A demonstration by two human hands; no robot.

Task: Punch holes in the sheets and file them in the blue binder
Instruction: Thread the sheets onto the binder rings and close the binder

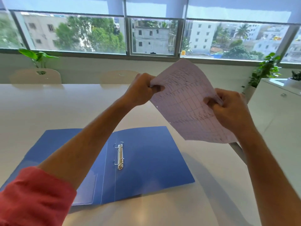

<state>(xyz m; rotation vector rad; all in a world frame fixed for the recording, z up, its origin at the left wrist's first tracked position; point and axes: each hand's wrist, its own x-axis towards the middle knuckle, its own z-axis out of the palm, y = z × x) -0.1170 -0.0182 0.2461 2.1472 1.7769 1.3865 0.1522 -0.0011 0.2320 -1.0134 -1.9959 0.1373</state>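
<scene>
The blue binder (146, 160) lies open and flat on the white table (48, 108), its two metal rings (119, 156) standing in the middle. Above and to the right of it I hold up the sheets (187, 101), pale paper printed with a grid and handwriting, tilted in the air. My left hand (141, 90) pinches their upper left corner. My right hand (231, 110) grips their right edge. Two small punched holes show along the lower left edge of the paper. No hole punch is in view.
Two pale chairs (35, 76) stand at the table's far side below a wide window. A white cabinet (276, 101) stands close on the right, with potted plants (265, 70) by it. A metal chair leg (237, 150) shows under the paper.
</scene>
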